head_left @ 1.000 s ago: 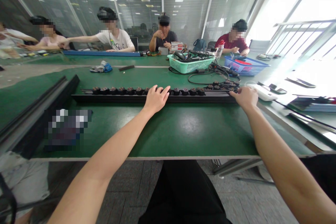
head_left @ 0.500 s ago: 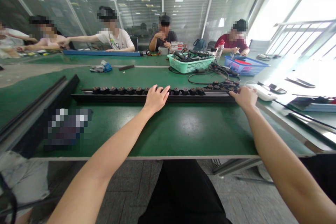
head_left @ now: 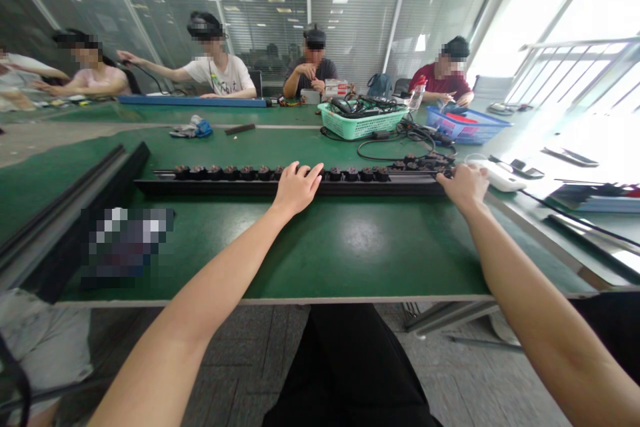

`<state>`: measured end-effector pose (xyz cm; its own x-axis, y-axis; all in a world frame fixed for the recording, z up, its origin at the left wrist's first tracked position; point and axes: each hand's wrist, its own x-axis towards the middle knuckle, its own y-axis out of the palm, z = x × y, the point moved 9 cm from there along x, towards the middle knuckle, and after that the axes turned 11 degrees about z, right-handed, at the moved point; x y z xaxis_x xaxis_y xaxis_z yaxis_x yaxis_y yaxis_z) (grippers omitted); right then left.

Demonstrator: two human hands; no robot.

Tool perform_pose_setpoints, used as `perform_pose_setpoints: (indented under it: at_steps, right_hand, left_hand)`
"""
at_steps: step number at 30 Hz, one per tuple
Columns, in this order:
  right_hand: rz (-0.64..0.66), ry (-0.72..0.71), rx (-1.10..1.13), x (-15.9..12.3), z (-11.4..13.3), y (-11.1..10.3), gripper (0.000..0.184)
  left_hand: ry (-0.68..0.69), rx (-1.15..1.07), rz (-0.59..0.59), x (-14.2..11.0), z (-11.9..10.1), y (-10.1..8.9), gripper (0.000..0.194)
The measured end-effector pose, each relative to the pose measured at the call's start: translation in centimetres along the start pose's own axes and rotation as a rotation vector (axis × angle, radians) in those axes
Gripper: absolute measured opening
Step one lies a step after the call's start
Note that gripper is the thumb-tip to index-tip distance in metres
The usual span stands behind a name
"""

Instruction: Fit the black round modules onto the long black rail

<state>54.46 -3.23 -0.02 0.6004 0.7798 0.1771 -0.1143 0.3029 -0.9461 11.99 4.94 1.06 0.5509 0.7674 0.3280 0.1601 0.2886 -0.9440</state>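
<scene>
Our left hand (head_left: 299, 188), fingers apart, rests on the black rail (head_left: 220, 188) of round modules (head_left: 231, 173); we cannot tell whether our right hand (head_left: 466, 185), at its right end, grips. Green tabletop (head_left: 360, 260) stretches from rail to near edge (head_left: 360, 299). A mint basket (head_left: 363, 127) holds cables (head_left: 367, 107), a blue basket (head_left: 467, 133) something red (head_left: 461, 118).

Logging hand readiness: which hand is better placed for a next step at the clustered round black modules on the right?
Probably the right hand: it is at the right end of the black rail, nearest the clustered modules; the left hand lies mid-rail, farther away.
</scene>
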Motion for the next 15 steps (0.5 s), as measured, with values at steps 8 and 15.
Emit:
perform_pose_setpoints:
  at_steps: [8,15]
  right_hand:
    - [-0.03,-0.019,0.061,-0.43,0.13,-0.51,0.033]
    - [-0.025,-0.012,0.034,0.35,-0.56,0.05,0.039]
  left_hand:
    - [0.003,-0.02,-0.014,0.01,0.12,0.06,0.051]
    - [0.001,-0.023,0.002,-0.05,0.0,-0.06,0.052]
